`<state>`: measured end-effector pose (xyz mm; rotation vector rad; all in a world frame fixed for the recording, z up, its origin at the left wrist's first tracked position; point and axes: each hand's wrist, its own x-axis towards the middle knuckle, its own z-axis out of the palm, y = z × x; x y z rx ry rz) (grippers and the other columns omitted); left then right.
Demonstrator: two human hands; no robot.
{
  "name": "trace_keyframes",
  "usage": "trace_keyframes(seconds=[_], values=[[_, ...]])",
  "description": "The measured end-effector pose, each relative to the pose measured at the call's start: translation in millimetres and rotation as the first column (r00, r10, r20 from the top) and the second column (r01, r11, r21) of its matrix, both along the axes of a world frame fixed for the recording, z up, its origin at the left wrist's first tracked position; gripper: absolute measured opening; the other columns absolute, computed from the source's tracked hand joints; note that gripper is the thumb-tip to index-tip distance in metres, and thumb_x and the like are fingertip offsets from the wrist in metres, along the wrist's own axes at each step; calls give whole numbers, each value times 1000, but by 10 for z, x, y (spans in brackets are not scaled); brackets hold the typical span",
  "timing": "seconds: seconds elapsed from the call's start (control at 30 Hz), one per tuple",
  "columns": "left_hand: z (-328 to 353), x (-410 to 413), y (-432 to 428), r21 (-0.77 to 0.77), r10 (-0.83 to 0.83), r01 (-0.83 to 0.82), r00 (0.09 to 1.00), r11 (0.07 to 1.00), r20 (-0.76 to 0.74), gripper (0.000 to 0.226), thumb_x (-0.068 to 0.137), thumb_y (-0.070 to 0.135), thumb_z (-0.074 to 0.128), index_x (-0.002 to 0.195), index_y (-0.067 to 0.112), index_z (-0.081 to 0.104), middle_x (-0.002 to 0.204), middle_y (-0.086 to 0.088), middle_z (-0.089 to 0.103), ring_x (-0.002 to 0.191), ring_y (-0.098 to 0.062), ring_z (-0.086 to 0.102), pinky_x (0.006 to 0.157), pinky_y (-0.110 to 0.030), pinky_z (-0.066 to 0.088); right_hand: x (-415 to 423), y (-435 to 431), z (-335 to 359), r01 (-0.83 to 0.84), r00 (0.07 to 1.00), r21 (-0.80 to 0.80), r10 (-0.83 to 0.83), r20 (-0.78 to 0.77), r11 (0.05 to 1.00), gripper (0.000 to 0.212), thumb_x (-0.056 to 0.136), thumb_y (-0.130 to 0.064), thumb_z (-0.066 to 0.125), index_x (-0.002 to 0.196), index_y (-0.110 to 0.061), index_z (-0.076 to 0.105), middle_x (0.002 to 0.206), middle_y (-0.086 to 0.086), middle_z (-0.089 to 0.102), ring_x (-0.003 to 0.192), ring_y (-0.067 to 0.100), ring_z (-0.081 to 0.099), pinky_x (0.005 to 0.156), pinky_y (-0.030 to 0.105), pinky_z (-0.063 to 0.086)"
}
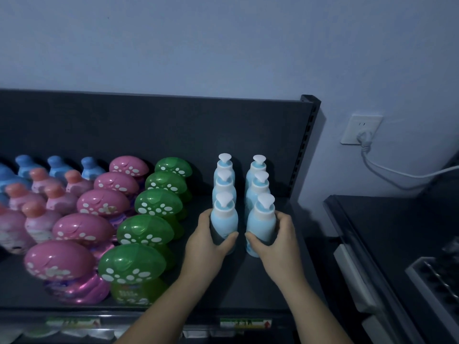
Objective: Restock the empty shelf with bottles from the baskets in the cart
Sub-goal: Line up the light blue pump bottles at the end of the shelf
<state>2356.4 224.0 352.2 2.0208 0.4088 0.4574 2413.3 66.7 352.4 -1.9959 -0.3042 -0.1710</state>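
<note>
Two rows of light blue pump bottles stand on the dark shelf (248, 289) at its right end. My left hand (208, 242) grips the front bottle of the left row (224, 219). My right hand (275, 240) grips the front bottle of the right row (262, 220). Both bottles stand upright on the shelf, side by side, with two more pump bottles (258, 187) behind each. The cart and its baskets are out of view.
Rows of green mushroom-cap bottles (146, 230), pink mushroom-cap bottles (84, 230), and small pink and blue bottles (37, 212) fill the shelf to the left. A dark counter (397, 234) stands to the right. A wall socket with a white cable (361, 131) is above it.
</note>
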Motion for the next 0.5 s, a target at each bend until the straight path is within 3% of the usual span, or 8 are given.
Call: trace_keyframes(seconds=[0.13, 0.23, 0.3, 0.4, 0.5], values=[[7, -11, -19, 17, -24, 24, 1000, 1000, -15, 73, 78, 36, 79, 137, 33, 36, 127, 14, 54, 118, -7, 53, 92, -25, 46, 1, -34, 49, -24, 1000, -82, 23, -16, 996, 74, 73, -37, 84, 132, -29, 41, 132, -10, 48, 111, 4, 51, 81, 20, 43], [115, -122, -70, -23, -46, 46, 998, 999, -32, 99, 76, 41, 80, 152, 26, 18, 155, 7, 31, 141, -8, 31, 114, -34, 33, -23, -88, 133, -23, 1000, -139, 23, 0, 990, 87, 70, -41, 85, 141, -27, 35, 140, -7, 44, 122, 8, 48, 89, 25, 43], [238, -199, -86, -5, -55, 55, 998, 998, -23, 104, 79, 39, 78, 154, 23, 7, 160, 4, 17, 145, -8, 19, 117, -29, 22, -43, -127, 261, -14, 999, -189, 19, 28, 982, 93, 70, -42, 84, 146, -27, 31, 147, -6, 39, 132, 11, 42, 97, 28, 40], [496, -263, -27, 140, -88, 91, 996, 986, -32, 101, 86, 35, 72, 155, 17, 0, 162, 1, 5, 148, -11, 6, 119, -25, 11, -33, -145, 506, -10, 992, -356, 54, 115, 935, 91, 73, -42, 82, 146, -28, 30, 150, -7, 34, 137, 14, 36, 105, 30, 36], [864, -403, 107, 305, -131, 145, 989, 941, -68, 90, 91, 38, 62, 155, 13, 3, 163, 0, 6, 149, -10, 3, 114, -17, 4, -96, -84, 821, 6, 974, -508, 111, 199, 861, 90, 75, -44, 80, 149, -24, 31, 158, -5, 28, 144, 18, 29, 115, 36, 31]])
